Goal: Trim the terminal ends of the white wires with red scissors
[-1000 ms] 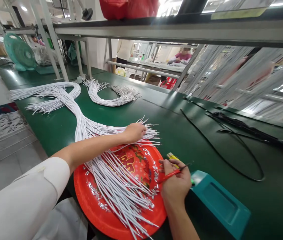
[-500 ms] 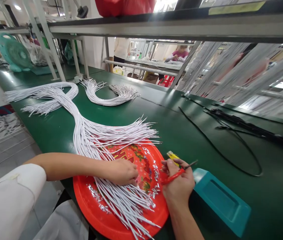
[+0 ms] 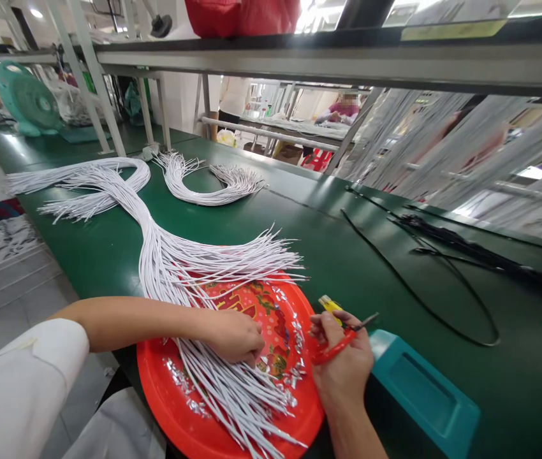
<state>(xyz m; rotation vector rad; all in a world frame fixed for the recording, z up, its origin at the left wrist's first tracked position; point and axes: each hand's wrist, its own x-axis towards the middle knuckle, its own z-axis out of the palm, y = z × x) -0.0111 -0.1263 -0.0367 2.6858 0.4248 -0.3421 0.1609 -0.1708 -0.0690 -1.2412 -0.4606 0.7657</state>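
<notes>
A round red tray [image 3: 175, 408] lies at the near edge of the green table [image 3: 300, 217]. A long bundle of white wires [image 3: 170, 261] runs across the table and fans over the tray. My left hand [image 3: 233, 335] rests closed on the wire ends over the tray, fingers pinched among them. My right hand [image 3: 342, 366] sits just right of the tray, closed on red-handled snips [image 3: 340, 341] whose dark tip points right. A yellow object [image 3: 331, 304] shows just beyond that hand. Small silvery foil scraps [image 3: 294, 370] lie scattered in the tray.
A teal plastic box [image 3: 424, 395] stands right of my right hand. Black cables [image 3: 443, 255] loop across the table's right side. Another curved white wire bundle [image 3: 213, 185] lies farther back. A teal fan [image 3: 27, 99] stands at the far left. A person works at a distant bench.
My left hand drew back from the far wire tips onto the wires over the tray, then stayed there. My right hand with the snips barely shifted.
</notes>
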